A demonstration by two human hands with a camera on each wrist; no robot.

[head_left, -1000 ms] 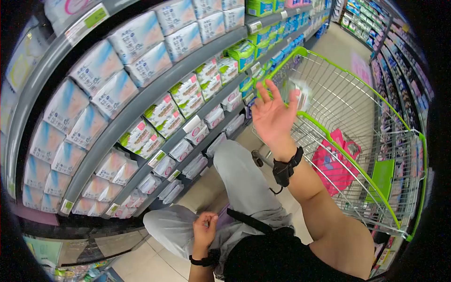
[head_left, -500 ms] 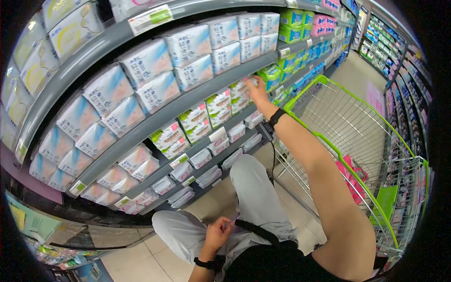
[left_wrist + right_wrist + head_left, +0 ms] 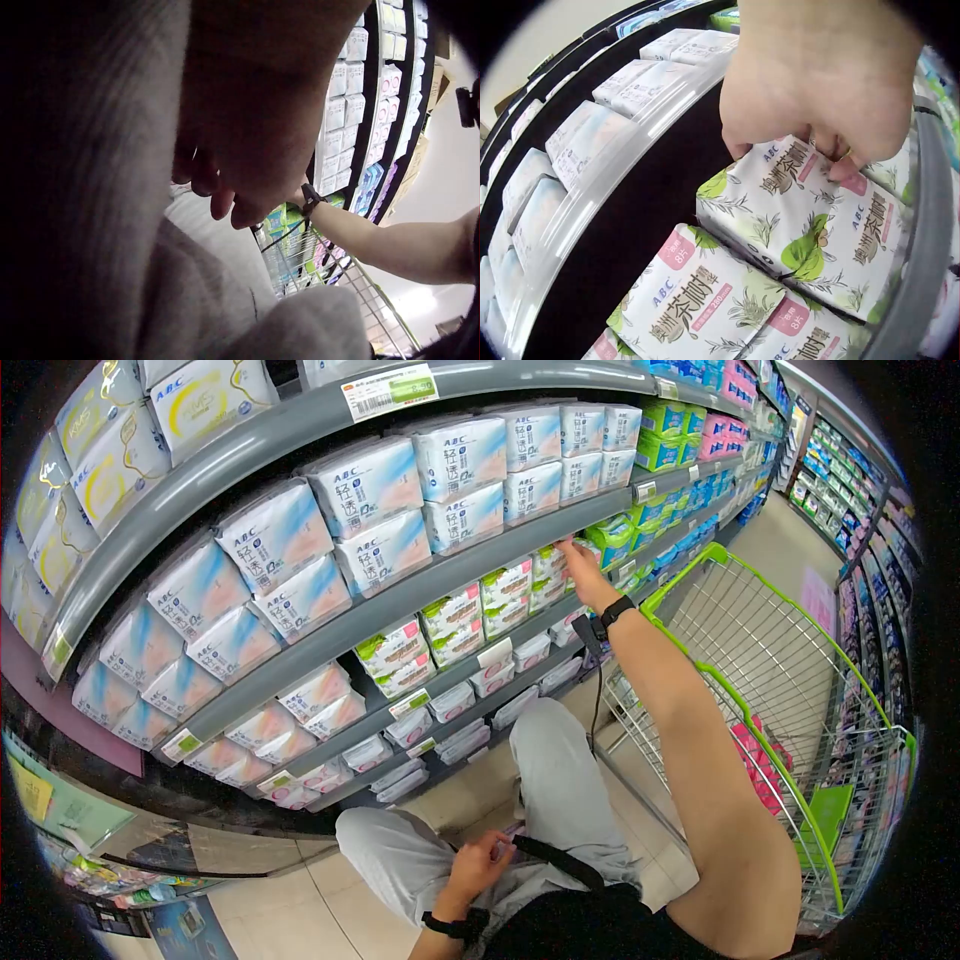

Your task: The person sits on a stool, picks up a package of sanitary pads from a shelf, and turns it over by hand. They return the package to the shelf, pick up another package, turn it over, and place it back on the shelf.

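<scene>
My right hand [image 3: 583,568] is at a middle shelf, at the far end of a row of white sanitary pad packs with green leaves. In the right wrist view, its bent fingers and thumb grip the top of one sanitary pad pack [image 3: 780,206], creasing the wrapper. A similar pack [image 3: 701,300] stands in front of it, with dark shelf space to the left. My left hand [image 3: 478,868] is low over my lap, beside a black strap [image 3: 555,860]. Its fingers [image 3: 221,204] hang loosely bent in the left wrist view, with nothing seen in them.
A shopping cart with green rails [image 3: 745,705] stands at my right, holding a pink bag [image 3: 760,765]. Shelf edges [image 3: 400,585] curve above and below the leafy packs. White and blue pad packs [image 3: 365,485] fill the shelf above. My bent knees [image 3: 550,740] are before the lower shelves.
My right hand has moved from beside the cart to the leafy packs on the shelf and now grips one. The view has shifted toward the shelves. My left hand stays over my lap.
</scene>
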